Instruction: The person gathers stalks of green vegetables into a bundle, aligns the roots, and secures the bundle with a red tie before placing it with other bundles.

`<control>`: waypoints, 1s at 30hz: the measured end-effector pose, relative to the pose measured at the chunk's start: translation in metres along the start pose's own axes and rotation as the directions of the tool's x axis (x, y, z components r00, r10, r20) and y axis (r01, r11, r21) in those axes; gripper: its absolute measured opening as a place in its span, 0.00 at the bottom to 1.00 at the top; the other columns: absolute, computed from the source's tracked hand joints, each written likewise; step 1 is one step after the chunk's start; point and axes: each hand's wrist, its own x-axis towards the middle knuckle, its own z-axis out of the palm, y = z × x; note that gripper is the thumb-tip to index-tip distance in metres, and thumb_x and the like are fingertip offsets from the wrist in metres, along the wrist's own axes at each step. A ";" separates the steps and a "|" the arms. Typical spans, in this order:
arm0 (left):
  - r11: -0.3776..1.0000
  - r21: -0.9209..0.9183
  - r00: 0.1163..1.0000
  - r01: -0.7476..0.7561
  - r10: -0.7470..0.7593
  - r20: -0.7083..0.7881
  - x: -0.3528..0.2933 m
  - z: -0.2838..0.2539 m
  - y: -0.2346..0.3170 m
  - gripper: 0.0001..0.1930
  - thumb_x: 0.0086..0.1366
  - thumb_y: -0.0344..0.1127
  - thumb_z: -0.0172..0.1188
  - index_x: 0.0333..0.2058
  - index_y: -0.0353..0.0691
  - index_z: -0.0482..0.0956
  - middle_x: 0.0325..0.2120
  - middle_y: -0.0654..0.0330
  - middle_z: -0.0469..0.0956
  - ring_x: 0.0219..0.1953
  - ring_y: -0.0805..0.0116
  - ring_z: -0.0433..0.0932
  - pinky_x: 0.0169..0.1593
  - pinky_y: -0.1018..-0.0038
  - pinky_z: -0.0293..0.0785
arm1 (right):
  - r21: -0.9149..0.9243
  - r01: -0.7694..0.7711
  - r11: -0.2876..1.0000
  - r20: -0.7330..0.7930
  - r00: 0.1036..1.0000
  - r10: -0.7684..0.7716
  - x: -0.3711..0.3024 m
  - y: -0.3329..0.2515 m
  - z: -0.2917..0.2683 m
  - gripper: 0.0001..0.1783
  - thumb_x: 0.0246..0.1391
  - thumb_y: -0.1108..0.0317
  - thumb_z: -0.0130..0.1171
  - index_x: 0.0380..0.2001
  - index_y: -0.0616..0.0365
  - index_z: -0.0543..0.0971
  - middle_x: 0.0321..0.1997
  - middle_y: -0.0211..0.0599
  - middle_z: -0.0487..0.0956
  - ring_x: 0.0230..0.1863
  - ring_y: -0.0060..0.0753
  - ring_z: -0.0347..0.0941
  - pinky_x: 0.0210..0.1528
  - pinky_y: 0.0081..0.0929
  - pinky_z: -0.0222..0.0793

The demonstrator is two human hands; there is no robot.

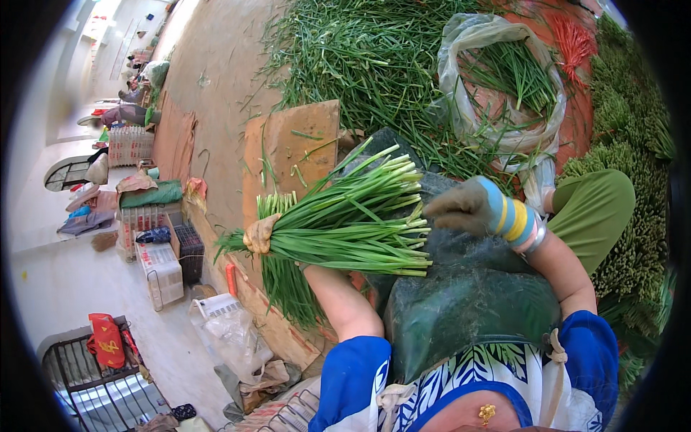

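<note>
The brown floor [223, 79] runs off left of the fingers, room to move out that way; then the gloved left hand [260, 235], fingers wrapped round a bunch of green stalks [345, 234], cut ends fanned rightward. Another bunch [291, 291] lies partly beneath, and a wooden board [291, 133] has its far edge beyond those fingers. Farther right, the gloved right hand [464, 207] is just beside the cut ends, fingers too blurred for me to tell whether they grip; beyond them gapes a plastic bag [450, 72]
</note>
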 end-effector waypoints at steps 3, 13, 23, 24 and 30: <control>0.982 0.125 0.985 0.142 -0.127 -0.120 -0.001 -0.028 0.000 0.11 0.66 0.39 0.39 0.35 0.43 0.69 0.28 0.65 0.70 0.33 0.75 0.68 0.47 0.79 0.63 | -0.490 -0.045 0.870 0.128 0.984 0.122 0.012 0.005 0.004 0.15 0.47 0.64 0.58 0.42 0.44 0.78 0.24 0.40 0.76 0.22 0.44 0.73 0.25 0.33 0.68; 0.946 0.188 0.956 0.265 -0.233 -0.178 -0.010 -0.062 0.012 0.11 0.66 0.39 0.39 0.36 0.43 0.69 0.29 0.65 0.70 0.34 0.75 0.68 0.47 0.79 0.63 | 0.472 -0.523 0.709 0.095 0.830 0.549 -0.015 0.042 -0.012 0.10 0.53 0.65 0.52 0.33 0.59 0.77 0.16 0.31 0.73 0.13 0.21 0.67 0.14 0.15 0.64; 0.904 -0.402 0.916 -0.145 0.276 0.290 0.003 0.013 0.005 0.11 0.66 0.40 0.39 0.37 0.43 0.69 0.31 0.65 0.70 0.35 0.75 0.68 0.48 0.79 0.62 | 0.983 -0.173 0.060 0.139 0.920 0.367 -0.005 0.029 0.009 0.39 0.55 0.40 0.43 0.57 0.64 0.61 0.50 0.49 0.72 0.48 0.41 0.72 0.44 0.41 0.73; 0.897 -0.417 0.912 -0.144 0.285 0.296 0.004 0.015 0.005 0.11 0.66 0.40 0.39 0.37 0.43 0.69 0.31 0.65 0.70 0.35 0.75 0.68 0.48 0.79 0.62 | 0.944 -0.244 0.223 0.139 0.905 0.403 -0.005 0.025 0.006 0.36 0.56 0.45 0.45 0.57 0.64 0.61 0.48 0.48 0.73 0.45 0.39 0.73 0.43 0.38 0.73; 0.971 -0.221 0.991 -0.088 0.109 0.083 0.000 -0.023 0.002 0.11 0.66 0.40 0.39 0.38 0.43 0.69 0.32 0.65 0.70 0.36 0.75 0.67 0.48 0.79 0.61 | -0.102 -0.185 0.977 0.134 0.971 0.198 0.013 -0.001 0.003 0.31 0.48 0.73 0.55 0.58 0.49 0.65 0.35 0.41 0.79 0.27 0.28 0.74 0.31 0.24 0.70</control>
